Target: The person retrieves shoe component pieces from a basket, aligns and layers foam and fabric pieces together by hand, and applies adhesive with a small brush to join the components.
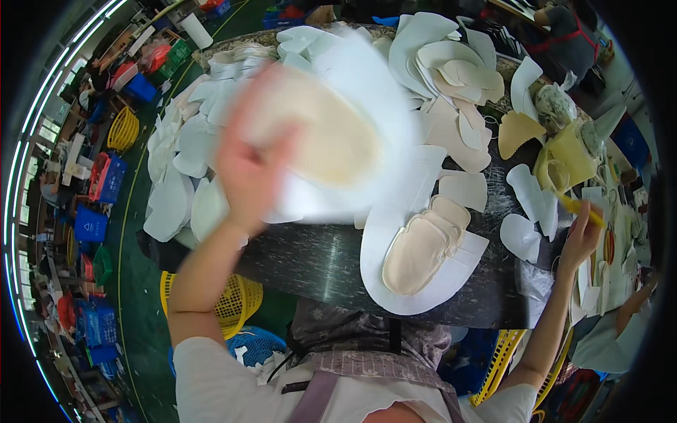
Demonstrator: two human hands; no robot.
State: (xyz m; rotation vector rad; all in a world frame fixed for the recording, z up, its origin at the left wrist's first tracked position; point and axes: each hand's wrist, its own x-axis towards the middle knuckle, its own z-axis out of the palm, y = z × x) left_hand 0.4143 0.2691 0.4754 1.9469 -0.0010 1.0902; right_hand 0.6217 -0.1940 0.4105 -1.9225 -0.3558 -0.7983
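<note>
My left hand (pixel 254 166) is raised over the far left of the table, its thumb on top of a white sheet piece (pixel 374 92). A beige padded oval (pixel 331 137) lies on that piece; hand and piece are smeared by motion. Off to the right, my right hand (pixel 582 238) is closed around a yellow handle (pixel 575 206), which looks like a brush's. The handle's far end reaches to a translucent yellow container (pixel 566 158). In front of me, another white piece (pixel 382 271) lies flat with a beige padded shape (pixel 416 257) on it.
Heaps of white cut pieces (pixel 169 204) cover the dark table (pixel 303 257) at the left and back. Loose white pieces (pixel 520 236) and a scalloped tan piece (pixel 518 134) lie at the right. Below the table's edge stands a yellow basket (pixel 243 303). A person (pixel 571 42) is at the far right.
</note>
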